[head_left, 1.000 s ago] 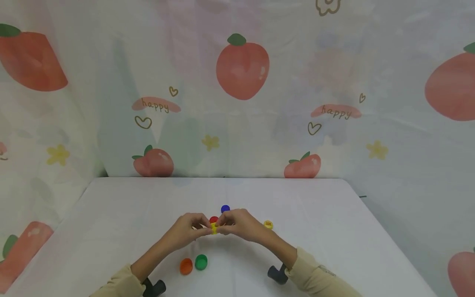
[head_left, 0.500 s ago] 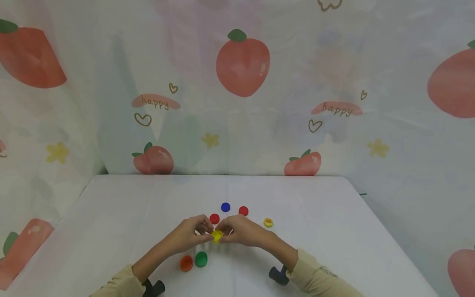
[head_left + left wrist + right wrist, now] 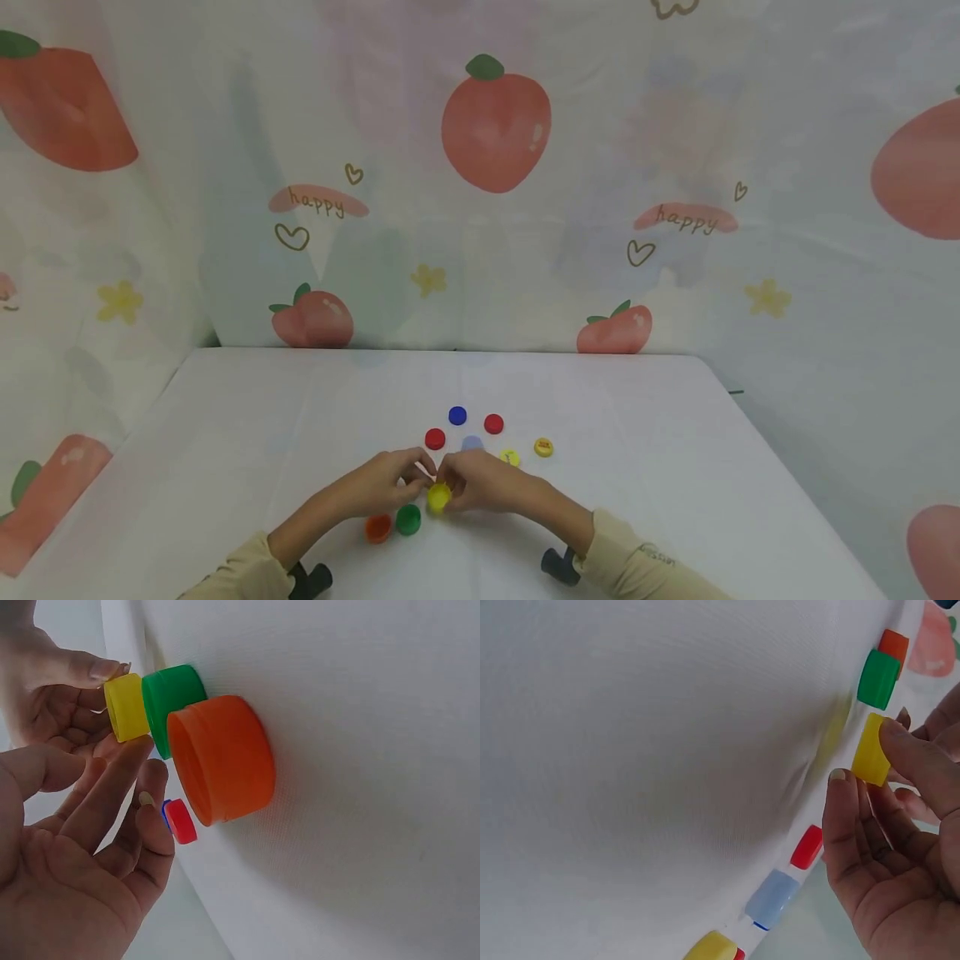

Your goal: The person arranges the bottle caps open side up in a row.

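Left hand [image 3: 392,483] is easing off, fingers apart. Right hand [image 3: 486,482] is pinching the yellow cap [image 3: 438,499] nearer desk [image 3: 637,475] front edge, apparently working solo now.

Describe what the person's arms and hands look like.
The left hand and right hand are bare, with no gloves or rings showing. The left sleeve and right sleeve are beige, ending at the forearm; the right carries small dark lettering. A black cylinder shows beside each sleeve.
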Demonstrator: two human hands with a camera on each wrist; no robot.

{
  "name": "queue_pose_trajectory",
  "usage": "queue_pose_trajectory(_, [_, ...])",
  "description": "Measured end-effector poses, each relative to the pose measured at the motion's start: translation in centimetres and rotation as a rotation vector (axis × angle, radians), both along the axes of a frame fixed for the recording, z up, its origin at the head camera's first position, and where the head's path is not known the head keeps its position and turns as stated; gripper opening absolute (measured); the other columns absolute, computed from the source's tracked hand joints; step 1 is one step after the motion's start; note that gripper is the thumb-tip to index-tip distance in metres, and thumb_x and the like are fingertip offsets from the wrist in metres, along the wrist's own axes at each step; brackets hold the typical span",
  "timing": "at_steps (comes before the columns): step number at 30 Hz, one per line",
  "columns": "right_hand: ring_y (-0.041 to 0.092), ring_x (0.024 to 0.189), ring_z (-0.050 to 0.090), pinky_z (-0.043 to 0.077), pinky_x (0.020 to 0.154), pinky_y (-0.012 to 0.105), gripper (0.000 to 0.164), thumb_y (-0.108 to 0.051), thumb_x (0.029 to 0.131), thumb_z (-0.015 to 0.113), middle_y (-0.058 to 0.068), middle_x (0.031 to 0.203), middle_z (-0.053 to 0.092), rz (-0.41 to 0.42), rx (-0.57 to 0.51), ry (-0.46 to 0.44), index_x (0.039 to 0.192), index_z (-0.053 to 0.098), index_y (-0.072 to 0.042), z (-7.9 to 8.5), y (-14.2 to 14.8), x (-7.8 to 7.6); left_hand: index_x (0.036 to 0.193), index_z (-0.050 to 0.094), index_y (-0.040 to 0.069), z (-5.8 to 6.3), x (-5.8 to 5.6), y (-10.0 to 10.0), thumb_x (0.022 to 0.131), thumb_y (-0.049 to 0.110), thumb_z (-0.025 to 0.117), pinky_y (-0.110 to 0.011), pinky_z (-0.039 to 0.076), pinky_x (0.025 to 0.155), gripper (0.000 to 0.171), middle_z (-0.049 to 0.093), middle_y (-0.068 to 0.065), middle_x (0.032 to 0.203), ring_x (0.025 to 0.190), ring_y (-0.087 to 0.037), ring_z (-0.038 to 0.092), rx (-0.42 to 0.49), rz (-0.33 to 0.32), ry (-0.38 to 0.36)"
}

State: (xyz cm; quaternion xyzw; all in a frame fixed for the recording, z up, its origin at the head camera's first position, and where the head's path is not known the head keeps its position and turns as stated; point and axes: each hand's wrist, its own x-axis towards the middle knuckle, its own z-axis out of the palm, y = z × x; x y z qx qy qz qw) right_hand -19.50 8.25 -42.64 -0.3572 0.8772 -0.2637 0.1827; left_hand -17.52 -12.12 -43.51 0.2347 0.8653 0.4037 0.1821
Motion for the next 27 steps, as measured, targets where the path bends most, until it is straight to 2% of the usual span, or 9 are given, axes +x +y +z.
queue_pose_trajectory(12, [0.002, 0.069, 0.052, 0.047, 0.065, 0.014, 0.025, -0.013, 0.078, 0.078, -0.011, 0.077, 0.056, 0.005, 0.02, -0.038, 0.097, 0.061, -0.012, -0.6, -0.21, 0.39, 0.109, 0.054, 0.01, -0.27, 0.25, -0.15, 0.089, 0.009, 0.061, -0.031, 0.053, 0.076, 0.022, 0.068, -0.005, 0.104, 0.092, -0.018, 0.064, -0.028, -0.029, -0.042])
queue_pose_trajectory(27, [0.002, 0.07, 0.051, 0.046, 0.065, 0.013, 0.027, -0.015, 0.077, 0.079, -0.011, 0.078, 0.056, 0.017, 0.072, -0.009, 0.096, 0.062, -0.012, -0.88, -0.62, 0.71, 0.11, 0.055, 0.01, -0.2, 0.49, -0.1, 0.087, 0.01, 0.061, -0.031, 0.054, 0.075, 0.024, 0.068, -0.005, 0.102, 0.091, -0.018, 0.064, -0.063, -0.04, -0.057])
